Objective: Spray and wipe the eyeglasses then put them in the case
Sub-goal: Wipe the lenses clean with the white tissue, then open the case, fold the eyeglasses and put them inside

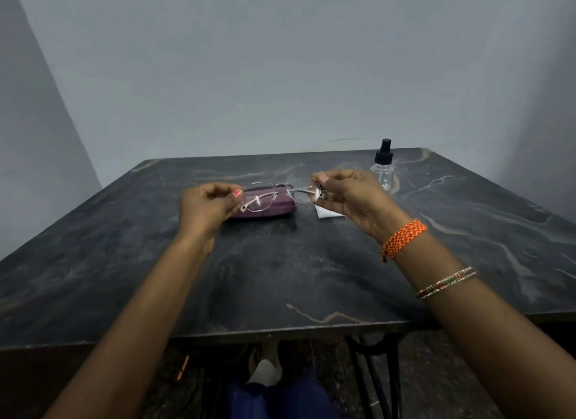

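I hold thin-framed clear eyeglasses (280, 195) up above the table with both hands. My left hand (207, 208) pinches the left end of the frame, and my right hand (352, 197) pinches the right end. The temples look folded behind the lenses. Behind the glasses a purple case (282, 208) lies shut on the table. A clear spray bottle (384, 169) with a black nozzle stands upright at the back right. A white cloth (325, 213) lies flat under my right hand, mostly hidden.
The dark marbled table (280, 278) reaches the grey wall at the back. Its front edge runs across the lower part of the view. Black metal legs (374, 372) and my own legs show beneath it.
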